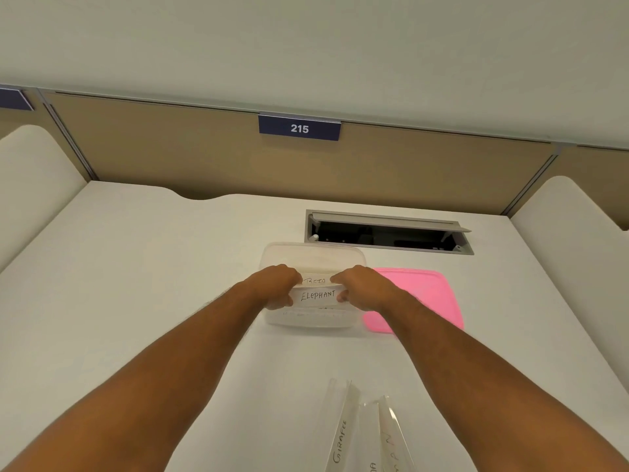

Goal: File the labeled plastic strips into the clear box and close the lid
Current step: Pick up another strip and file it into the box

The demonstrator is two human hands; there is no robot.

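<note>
Two hands, left (276,284) and right (357,284), pinch the ends of the ELEPHANT strip (318,296) over the open clear box (313,257), just in front of a strip apparently marked BETA (315,280). Lower it level, upright, parallel to its neighbour. Pink lid (425,298) lies just right of the box; other strips (342,437) wait nearer on the bench (153,284).

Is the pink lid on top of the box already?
No, the pink lid lies flat on the desk to the right of the clear box, which is open while both hands work in it.
</note>
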